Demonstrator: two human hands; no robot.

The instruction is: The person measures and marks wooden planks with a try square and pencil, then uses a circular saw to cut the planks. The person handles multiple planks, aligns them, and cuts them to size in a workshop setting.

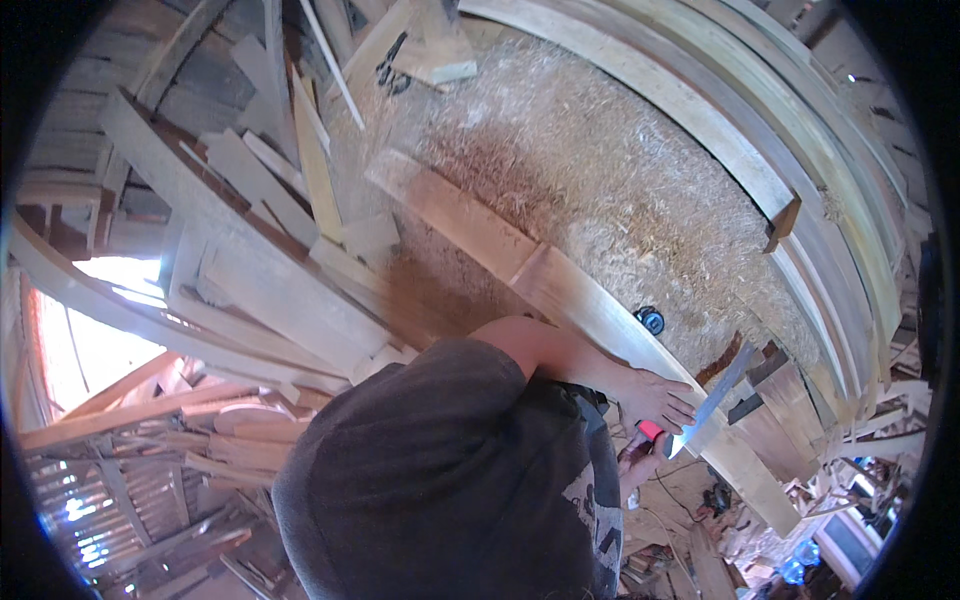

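Note:
A long pale wooden plank (580,300) runs diagonally from the upper middle toward the lower right. My left hand (657,398) lies flat on it, fingers stretched out, beside the saw. In my right hand (640,464), partly hidden, is the red handle of a hand saw (722,388). The saw's metal blade crosses the plank and reaches past its far edge. Whether the teeth have entered the wood cannot be made out. A thin line (530,262) crosses the plank farther along.
A small round black object (650,320) lies beside the plank on the shavings-covered floor (610,150). Long boards (740,110) are stacked along the right. Leaning boards (250,250) crowd the left. Short wood pieces (785,405) and a dark power tool with a cord (715,500) lie near the saw.

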